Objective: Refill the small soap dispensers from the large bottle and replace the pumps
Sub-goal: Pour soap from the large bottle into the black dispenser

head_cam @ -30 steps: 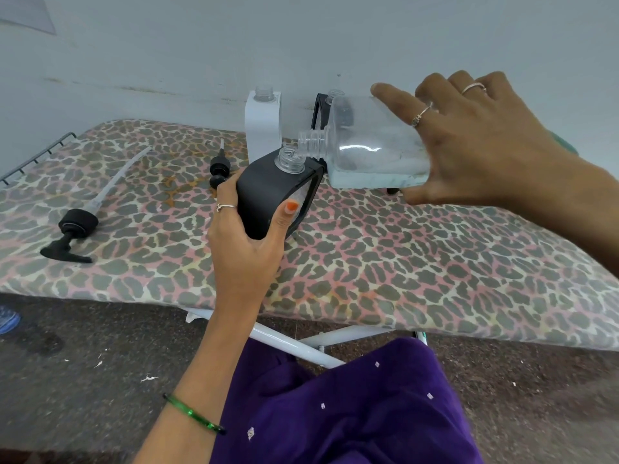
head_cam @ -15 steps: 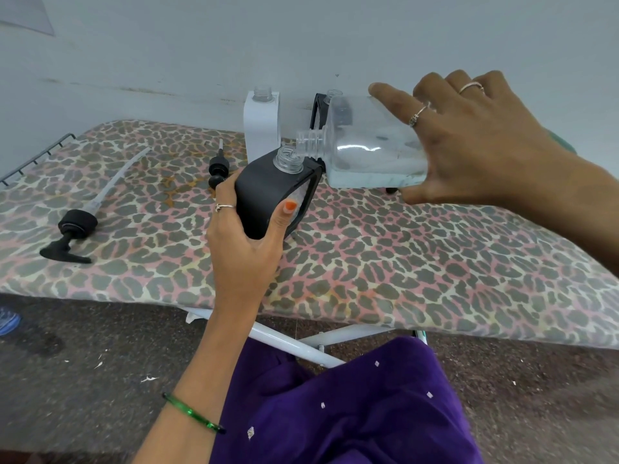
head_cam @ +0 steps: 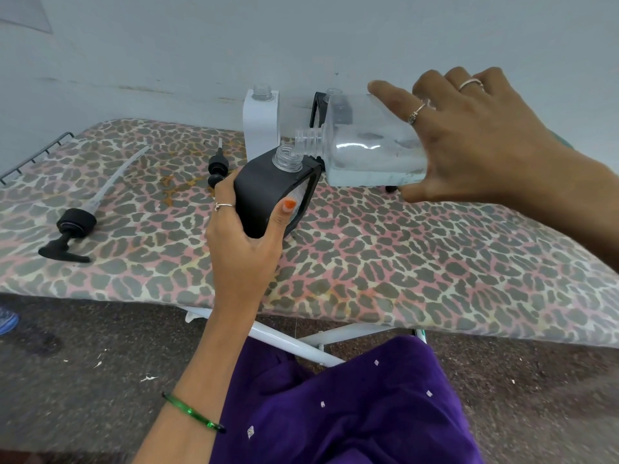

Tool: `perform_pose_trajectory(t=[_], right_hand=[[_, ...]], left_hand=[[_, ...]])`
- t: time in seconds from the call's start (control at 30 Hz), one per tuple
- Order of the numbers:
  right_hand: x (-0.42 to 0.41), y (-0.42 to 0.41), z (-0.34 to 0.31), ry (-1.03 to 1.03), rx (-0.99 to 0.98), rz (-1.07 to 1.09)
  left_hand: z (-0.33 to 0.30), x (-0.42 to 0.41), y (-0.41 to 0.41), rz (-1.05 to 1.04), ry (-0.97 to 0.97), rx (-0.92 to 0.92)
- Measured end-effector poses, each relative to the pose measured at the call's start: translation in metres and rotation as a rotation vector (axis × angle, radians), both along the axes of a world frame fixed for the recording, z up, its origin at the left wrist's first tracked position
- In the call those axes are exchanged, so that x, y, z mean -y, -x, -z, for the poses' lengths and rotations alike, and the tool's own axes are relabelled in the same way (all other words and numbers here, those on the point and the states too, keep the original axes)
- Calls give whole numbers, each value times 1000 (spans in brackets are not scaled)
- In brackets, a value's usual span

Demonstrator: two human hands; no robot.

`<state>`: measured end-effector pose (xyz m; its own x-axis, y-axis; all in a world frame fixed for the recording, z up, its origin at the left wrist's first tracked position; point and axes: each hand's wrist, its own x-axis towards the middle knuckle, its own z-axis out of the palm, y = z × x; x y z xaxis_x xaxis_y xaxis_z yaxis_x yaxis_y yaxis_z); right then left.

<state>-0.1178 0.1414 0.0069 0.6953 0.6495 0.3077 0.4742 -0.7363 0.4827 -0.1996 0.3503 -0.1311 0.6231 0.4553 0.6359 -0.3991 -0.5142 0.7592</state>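
**Listener:** What has changed?

**Operator:** I see the right hand (head_cam: pixel 475 142), clamped around the large bottle (head_cam: pixel 371 149), has brought its mouth against the black dispenser (head_cam: pixel 268 192) neck.

**Listener:** And the left?

**Operator:** The left hand (head_cam: pixel 244 242) grips that dispenser, tilted toward one o'clock. I judge pouring is starting.

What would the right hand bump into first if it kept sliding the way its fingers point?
Probably the white dispenser: the right hand points leftward, though depth is unclear.
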Motion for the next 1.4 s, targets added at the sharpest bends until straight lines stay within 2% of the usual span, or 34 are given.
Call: perform_pose_trajectory(t=[1.4], right_hand=[[-4, 4, -3, 14, -7, 6]], left_hand=[[-4, 2, 4, 1, 37, -31]])
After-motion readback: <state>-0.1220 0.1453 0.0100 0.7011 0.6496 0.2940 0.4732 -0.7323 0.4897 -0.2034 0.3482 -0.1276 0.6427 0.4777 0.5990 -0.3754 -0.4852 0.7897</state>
